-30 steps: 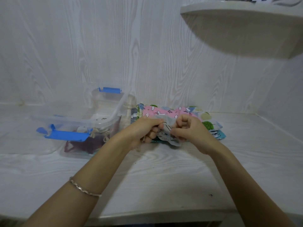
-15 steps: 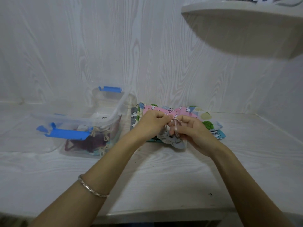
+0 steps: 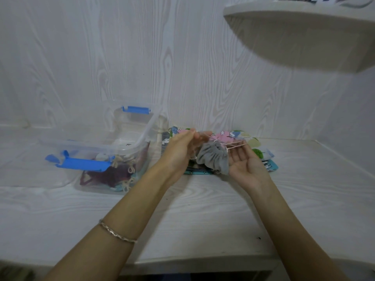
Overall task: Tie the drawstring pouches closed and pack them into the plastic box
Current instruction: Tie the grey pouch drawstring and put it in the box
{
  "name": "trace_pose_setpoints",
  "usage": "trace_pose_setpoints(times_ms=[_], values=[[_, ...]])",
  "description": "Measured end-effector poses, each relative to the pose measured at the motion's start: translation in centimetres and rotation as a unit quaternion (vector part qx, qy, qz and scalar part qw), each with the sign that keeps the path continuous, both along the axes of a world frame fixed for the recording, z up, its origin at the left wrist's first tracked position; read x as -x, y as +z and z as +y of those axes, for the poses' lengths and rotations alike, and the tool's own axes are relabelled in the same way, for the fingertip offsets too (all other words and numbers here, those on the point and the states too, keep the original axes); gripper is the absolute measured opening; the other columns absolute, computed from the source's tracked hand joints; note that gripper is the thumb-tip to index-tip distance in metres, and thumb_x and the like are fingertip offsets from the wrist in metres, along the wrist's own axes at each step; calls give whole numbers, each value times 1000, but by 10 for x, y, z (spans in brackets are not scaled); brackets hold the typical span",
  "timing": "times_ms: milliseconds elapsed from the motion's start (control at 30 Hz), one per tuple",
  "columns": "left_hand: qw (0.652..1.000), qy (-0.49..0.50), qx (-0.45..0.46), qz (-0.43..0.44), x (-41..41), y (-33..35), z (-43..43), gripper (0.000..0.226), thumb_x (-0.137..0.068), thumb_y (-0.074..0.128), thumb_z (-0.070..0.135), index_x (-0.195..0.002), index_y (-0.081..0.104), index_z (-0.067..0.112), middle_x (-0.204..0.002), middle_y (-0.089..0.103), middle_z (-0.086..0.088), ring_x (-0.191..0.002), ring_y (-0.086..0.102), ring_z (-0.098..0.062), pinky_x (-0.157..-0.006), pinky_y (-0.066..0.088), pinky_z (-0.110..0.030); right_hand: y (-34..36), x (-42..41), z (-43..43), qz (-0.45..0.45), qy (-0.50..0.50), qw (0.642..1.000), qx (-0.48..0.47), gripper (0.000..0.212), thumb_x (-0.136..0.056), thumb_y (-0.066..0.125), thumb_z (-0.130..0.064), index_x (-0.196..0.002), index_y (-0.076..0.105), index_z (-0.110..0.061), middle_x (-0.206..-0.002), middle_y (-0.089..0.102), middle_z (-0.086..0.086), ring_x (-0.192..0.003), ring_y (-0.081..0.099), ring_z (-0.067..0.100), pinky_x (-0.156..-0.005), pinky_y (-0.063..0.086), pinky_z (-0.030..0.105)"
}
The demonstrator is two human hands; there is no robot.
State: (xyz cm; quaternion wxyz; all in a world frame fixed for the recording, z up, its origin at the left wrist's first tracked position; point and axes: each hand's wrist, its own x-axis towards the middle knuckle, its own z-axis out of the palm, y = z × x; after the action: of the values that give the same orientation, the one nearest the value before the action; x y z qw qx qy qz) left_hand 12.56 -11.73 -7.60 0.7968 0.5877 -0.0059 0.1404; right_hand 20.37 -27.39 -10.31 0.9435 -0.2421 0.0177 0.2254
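Plastic box [image 3: 142,138] on table [image 3: 203,209], left side, w/ tied pouches [image 3: 113,173] inside. Pouch stack [image 3: 253,141] just right of box, at back wall. Held pouch [image 3: 213,159] btw left hand [image 3: 178,153] & right hand [image 3: 247,165], in front of stack. Shelf [image 3: 304,37] above right.

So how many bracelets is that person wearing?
1: a bracelet on the left forearm. The right forearm shows none.

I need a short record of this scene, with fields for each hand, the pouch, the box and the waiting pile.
left hand: pinches the taut drawstring
right hand: palm up, fingers straight, drawstring at its fingertips
grey pouch: mouth gathered, between the hands
plastic box: open, dark red pouches inside
patterned pouches: stacked behind the hands
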Motion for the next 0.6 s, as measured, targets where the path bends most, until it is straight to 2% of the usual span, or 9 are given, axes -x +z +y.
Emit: trace_pose_setpoints(times_ms=[67, 167, 233, 300, 367, 433, 533, 600], values=[[994, -31, 107, -16, -1, -2, -4, 40, -103, 35, 19, -68, 51, 11, -91, 74, -10, -85, 70, -20, -72, 56, -30, -1, 2, 3, 10, 20, 1000, 5, 12, -88, 65, -19, -92, 68, -8, -99, 69, 7, -118, 61, 18, -107, 43, 43], [995, 9, 103, -4, -3, -4, -6, 37, -103, 38, 19, -70, 52, 12, -77, 71, -9, -76, 69, -21, -73, 54, -31, -1, 0, 4, -7, 28, 999, 27, 13, -86, 65, -20, -94, 65, -10, -106, 65, 7, -117, 60, 21, -103, 45, 44], [991, 42, 124, 17, -4, -5, -3, 34, -102, 41, 19, -70, 53, 13, -77, 72, -7, -76, 68, -22, -77, 52, -34, 0, 0, 2, -51, 5, 998, 32, 8, -84, 65, -17, -79, 62, -12, -86, 64, 3, -94, 65, 18, -97, 50, 37], [983, 55, 169, 42, -6, -7, 0, 32, -101, 43, 19, -71, 53, 13, -78, 74, -5, -77, 70, -19, -83, 52, -35, 4, 1, 1, -128, -37, 989, 69, 29, -92, 56, -12, -63, 54, -15, -60, 55, -1, -62, 58, 11, -72, 56, 26], [978, 47, 197, 53, -7, -8, 2, 32, -101, 43, 21, -72, 53, 14, -81, 75, -3, -78, 72, -16, -86, 52, -34, 10, 7, 1, -174, -53, 979, 95, 41, -95, 49, -8, -55, 48, -17, -50, 48, -3, -51, 53, 9, -59, 53, 23], [977, 40, 203, 57, -6, -8, 2, 31, -102, 43, 22, -73, 53, 15, -81, 75, -1, -77, 72, -14, -80, 52, -30, 15, 10, -2, -170, -39, 982, 68, 41, -95, 46, -9, -55, 45, -16, -48, 43, -3, -48, 50, 11, -59, 51, 24], [976, 51, 205, 48, -3, -6, 3, 30, -101, 43, 19, -75, 56, 15, -72, 73, 1, -68, 70, -10, -69, 54, -25, 15, 6, -8, -93, 27, 994, -43, 40, -98, 47, -18, -58, 45, -15, -55, 37, -3, -52, 45, 13, -73, 46, 29], [978, 57, 192, 48, -2, -5, 4, 31, -102, 43, 20, -75, 57, 15, -67, 70, 2, -63, 68, -9, -62, 53, -22, 10, 0, -11, -53, 48, 993, -98, 35, -97, 47, -16, -62, 51, -13, -55, 32, -4, -49, 38, 11, -66, 42, 22]])
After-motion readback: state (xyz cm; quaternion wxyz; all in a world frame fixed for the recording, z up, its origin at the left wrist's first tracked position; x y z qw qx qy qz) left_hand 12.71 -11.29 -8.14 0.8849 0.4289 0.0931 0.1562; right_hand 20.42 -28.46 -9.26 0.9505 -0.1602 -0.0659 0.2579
